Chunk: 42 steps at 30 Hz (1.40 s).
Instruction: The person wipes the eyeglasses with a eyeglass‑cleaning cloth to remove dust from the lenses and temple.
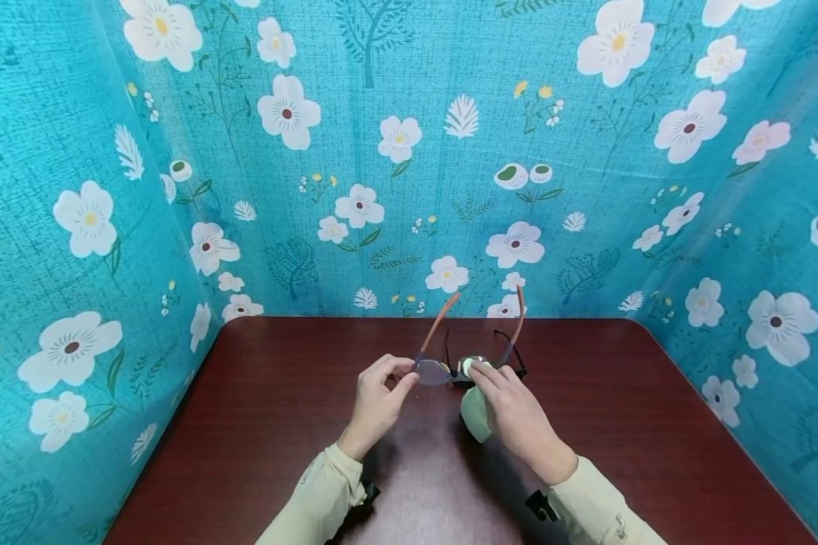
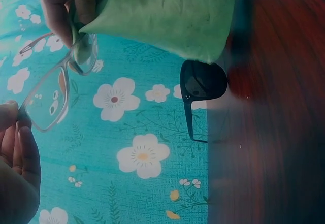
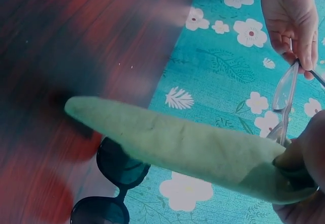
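Between my hands is a pair of eyeglasses [image 1: 433, 372], held up over the table with its orange-tipped temples pointing away. My left hand [image 1: 376, 401] pinches the frame at the left hinge between thumb and fingers. A light green cloth [image 1: 476, 416] hangs from my right hand [image 1: 521, 416], which pinches it over the right lens. The left wrist view shows this cloth [image 2: 162, 18] draped wide, with part of it behind the lens. In the right wrist view, fingers and cloth cover most of that lens.
Black sunglasses [image 2: 203, 84] stand on the dark red wooden table [image 1: 300, 409] just beyond the eyeglasses, partly hidden by cloth and right hand. A blue flowered curtain [image 1: 395, 189] surrounds the table at the back and sides.
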Motion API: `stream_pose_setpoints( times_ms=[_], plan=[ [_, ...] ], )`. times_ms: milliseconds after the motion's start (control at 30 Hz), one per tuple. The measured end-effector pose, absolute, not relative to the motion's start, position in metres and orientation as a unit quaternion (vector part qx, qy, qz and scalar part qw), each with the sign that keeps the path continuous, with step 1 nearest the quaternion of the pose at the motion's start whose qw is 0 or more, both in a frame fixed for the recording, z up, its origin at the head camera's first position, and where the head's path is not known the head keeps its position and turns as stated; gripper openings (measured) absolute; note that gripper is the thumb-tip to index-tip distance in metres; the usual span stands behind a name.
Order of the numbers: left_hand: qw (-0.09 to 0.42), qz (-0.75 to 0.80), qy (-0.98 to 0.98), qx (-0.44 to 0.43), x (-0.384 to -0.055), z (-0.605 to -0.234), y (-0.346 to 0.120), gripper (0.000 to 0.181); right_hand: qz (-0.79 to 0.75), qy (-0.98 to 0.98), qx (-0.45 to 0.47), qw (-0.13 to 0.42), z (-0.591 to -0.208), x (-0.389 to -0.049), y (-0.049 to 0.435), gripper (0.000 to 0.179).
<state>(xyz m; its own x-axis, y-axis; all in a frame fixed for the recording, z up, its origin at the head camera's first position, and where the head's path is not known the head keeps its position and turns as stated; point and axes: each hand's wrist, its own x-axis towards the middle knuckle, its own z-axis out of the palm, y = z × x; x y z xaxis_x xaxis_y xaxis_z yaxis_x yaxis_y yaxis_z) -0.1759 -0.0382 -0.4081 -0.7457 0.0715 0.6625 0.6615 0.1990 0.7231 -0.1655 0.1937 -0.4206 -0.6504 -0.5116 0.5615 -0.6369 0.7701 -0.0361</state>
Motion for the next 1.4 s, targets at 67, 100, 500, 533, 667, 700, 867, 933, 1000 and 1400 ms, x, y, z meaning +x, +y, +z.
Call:
stream_pose_setpoints(
  times_ms=[67, 100, 500, 533, 667, 700, 867, 933, 1000, 1400],
  plan=[
    [0.245, -0.583, -0.731, -0.256, -0.176, -0.408, -0.038, 0.011, 0.123, -0.897, 0.326, 0.273, -0.420, -0.165, 0.193, 0.052],
    [0.238, -0.584, -0.731, -0.259, -0.175, -0.408, -0.038, 0.011, 0.124, -0.896, 0.328, 0.273, -0.420, -0.165, 0.193, 0.052],
    [0.245, -0.588, -0.724, -0.265, -0.176, -0.410, -0.038, 0.010, 0.109, -0.902, 0.323, 0.265, -0.420, -0.163, 0.194, 0.052],
    [0.247, -0.588, -0.724, -0.262, -0.177, -0.411, -0.039, 0.010, 0.107, -0.902, 0.322, 0.267, -0.421, -0.163, 0.195, 0.052],
    [0.247, -0.590, -0.726, -0.252, -0.177, -0.411, -0.040, 0.011, 0.106, -0.901, 0.318, 0.274, -0.422, -0.165, 0.199, 0.052],
    [0.246, -0.591, -0.727, -0.250, -0.177, -0.411, -0.040, 0.011, 0.108, -0.901, 0.318, 0.276, -0.423, -0.165, 0.200, 0.053],
    [0.242, -0.591, -0.731, -0.241, -0.176, -0.409, -0.040, 0.010, 0.123, -0.895, 0.322, 0.282, -0.425, -0.166, 0.202, 0.052],
    [0.241, -0.589, -0.734, -0.238, -0.175, -0.408, -0.040, 0.010, 0.130, -0.893, 0.325, 0.284, -0.425, -0.166, 0.203, 0.051],
    [0.243, -0.586, -0.737, -0.232, -0.174, -0.407, -0.040, 0.010, 0.135, -0.889, 0.329, 0.288, -0.426, -0.166, 0.203, 0.051],
    [0.254, -0.592, -0.740, -0.192, -0.175, -0.405, -0.039, 0.010, 0.188, -0.854, 0.365, 0.319, -0.427, -0.163, 0.203, 0.033]
  ],
)
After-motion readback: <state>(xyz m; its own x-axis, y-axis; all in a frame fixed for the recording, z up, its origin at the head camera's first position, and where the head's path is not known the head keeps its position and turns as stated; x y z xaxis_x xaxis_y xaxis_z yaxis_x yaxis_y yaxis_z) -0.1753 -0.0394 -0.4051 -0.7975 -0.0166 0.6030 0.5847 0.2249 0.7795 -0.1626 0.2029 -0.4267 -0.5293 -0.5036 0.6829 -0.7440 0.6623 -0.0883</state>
